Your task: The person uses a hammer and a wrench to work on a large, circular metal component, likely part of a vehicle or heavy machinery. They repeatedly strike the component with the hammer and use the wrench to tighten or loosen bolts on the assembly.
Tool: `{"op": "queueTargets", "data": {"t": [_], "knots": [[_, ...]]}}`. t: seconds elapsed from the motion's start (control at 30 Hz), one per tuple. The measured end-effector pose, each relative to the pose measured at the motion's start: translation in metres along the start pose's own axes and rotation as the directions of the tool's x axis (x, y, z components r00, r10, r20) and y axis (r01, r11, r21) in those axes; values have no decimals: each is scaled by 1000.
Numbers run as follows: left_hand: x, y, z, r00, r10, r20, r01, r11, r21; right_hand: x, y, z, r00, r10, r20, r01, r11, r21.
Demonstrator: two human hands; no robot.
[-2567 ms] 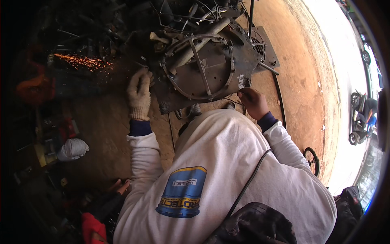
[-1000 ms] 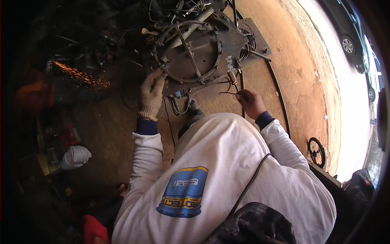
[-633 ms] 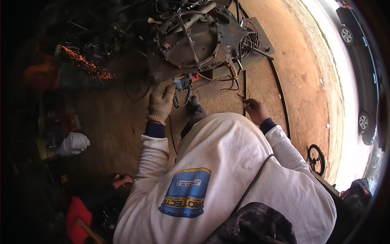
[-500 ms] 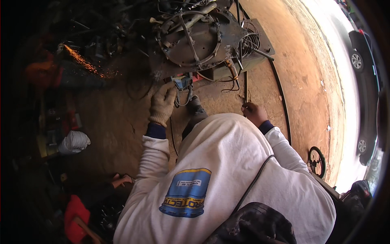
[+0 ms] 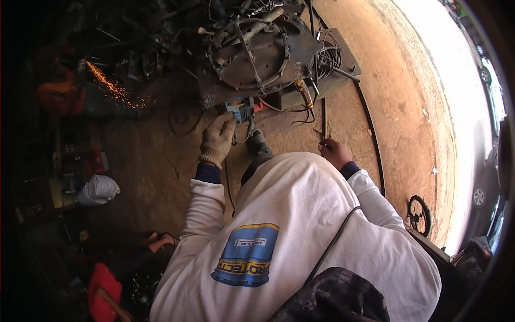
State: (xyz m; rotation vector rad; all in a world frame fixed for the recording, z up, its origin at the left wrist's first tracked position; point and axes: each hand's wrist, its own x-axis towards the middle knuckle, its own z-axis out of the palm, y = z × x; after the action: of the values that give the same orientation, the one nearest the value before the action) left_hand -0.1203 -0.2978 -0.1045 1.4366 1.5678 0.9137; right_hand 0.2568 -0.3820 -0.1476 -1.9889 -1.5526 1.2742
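The head camera looks down on your two hands, well apart in front of you. Your left hand (image 5: 217, 140) wears a tan glove and is just beside a small blue box (image 5: 240, 109), which sits by the near edge of a dark metal plate (image 5: 214, 91). The gloved fingers point up and bend a little, but you cannot tell if they touch the box or hold anything. Your right hand (image 5: 338, 154) is bare, over the brown floor (image 5: 150, 161). Its fingers curl in, and their tips look dark, so you cannot tell if they are pinched on something. A tool with an orange handle (image 5: 304, 94) hangs at the plate's near edge, ahead of your right hand and apart from it. On top of the plate there is a round metal ring (image 5: 248, 52) with a bar across it. To the right of the ring is a coil of wire (image 5: 329, 53). A long black cable (image 5: 370, 129) runs along the floor, past your right hand. Far to your left, bright orange sparks (image 5: 110, 86) fly in the dark.
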Motion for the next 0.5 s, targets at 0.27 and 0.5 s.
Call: {"op": "queueTargets", "data": {"t": [0.27, 0.5], "knots": [[1, -4, 4, 978, -129, 164, 69, 942, 327, 6, 9, 6, 1000, 24, 0, -24, 1000, 5], [-48, -128, 19, 875, -394, 283, 113, 733, 671, 9, 2, 6, 1000, 17, 13, -16, 1000, -24]]}}
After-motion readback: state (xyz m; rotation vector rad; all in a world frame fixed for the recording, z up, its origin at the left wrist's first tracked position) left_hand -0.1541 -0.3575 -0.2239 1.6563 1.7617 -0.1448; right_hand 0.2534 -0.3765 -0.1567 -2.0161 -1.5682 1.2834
